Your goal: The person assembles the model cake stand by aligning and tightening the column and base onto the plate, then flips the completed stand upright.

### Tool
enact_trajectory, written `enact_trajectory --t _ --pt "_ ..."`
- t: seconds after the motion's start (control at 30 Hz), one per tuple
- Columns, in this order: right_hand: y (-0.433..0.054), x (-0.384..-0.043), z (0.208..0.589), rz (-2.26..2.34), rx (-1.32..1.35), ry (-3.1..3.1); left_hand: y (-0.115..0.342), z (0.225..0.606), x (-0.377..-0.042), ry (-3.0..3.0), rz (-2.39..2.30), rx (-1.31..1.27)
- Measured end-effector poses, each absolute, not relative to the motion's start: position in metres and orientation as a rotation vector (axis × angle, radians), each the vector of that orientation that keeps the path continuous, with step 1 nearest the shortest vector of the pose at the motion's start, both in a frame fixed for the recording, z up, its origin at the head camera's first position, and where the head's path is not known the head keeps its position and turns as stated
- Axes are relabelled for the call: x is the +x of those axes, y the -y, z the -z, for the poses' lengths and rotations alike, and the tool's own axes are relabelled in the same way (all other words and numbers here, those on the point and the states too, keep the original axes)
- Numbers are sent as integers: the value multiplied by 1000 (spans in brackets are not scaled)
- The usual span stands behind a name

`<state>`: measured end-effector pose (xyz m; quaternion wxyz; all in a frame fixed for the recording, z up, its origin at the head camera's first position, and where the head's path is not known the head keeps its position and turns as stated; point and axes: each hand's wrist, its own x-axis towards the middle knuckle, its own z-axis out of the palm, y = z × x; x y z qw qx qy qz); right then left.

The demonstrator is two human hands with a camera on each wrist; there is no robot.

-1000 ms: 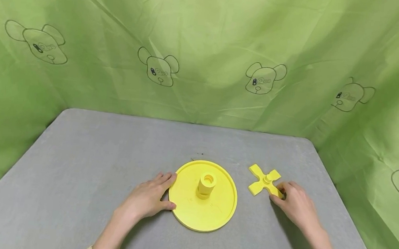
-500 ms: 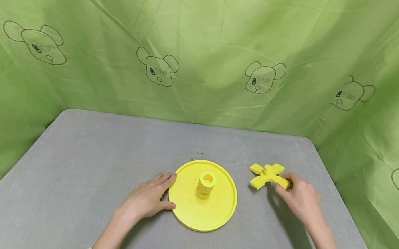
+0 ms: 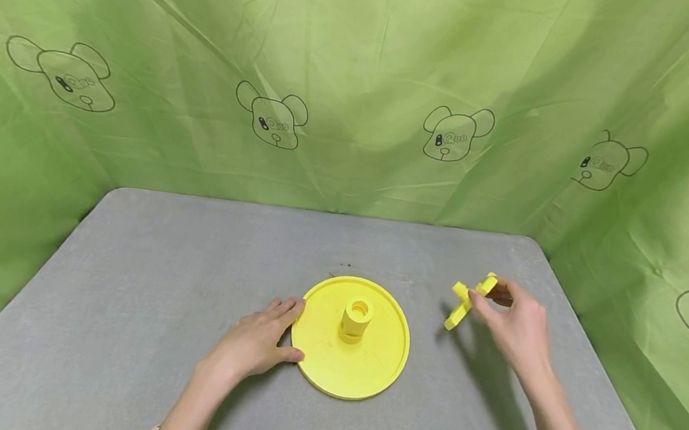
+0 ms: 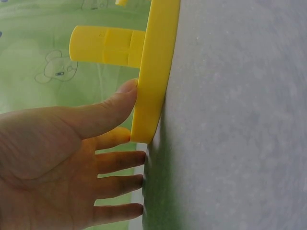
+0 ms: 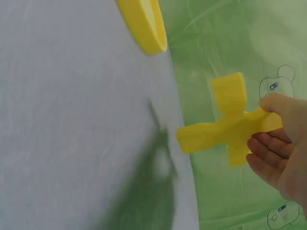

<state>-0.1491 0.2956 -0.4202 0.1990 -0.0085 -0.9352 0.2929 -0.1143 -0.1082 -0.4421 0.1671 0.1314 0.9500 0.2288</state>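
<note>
A round yellow tray point(image 3: 323, 372) with a raised rim lies flat on the table, and a hollow yellow post point(image 3: 356, 319) stands upright at its middle. My left hand point(image 3: 257, 341) rests at the tray's left edge, thumb and fingertips touching the rim. Its fingers look straight in the left wrist view, spread down to the tabletop. Above the table to the right, my right hand point(image 3: 521, 325) pinches a yellow cross-shaped piece point(image 5: 235, 127) by one arm, between thumb and fingers. The cross is tilted on edge, its short round peg point(image 3: 460, 290) facing left toward the tray.
The grey table point(image 3: 192, 249) runs back to a green cloth point(image 3: 358, 71) with printed bear heads, which encloses it at the back and sides. A few small dark specks mark the tabletop behind the tray.
My right hand has lifted the cross-shaped piece off the table and turned it from lying flat to standing on edge. The left hand and the tray have stayed in place.
</note>
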Motion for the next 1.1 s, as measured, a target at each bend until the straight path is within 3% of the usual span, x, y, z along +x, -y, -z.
enact_trajectory --t 0.43,0.83,1.1 --pt "-258 -151 400 -1245 16 2257 110 441 -114 -2712 -656 388" --pt "-213 -146 395 -1405 410 2125 109 442 -114 -2698 -663 372" --pt "-187 -141 396 -1423 528 2181 109 441 -115 -2707 -654 380"
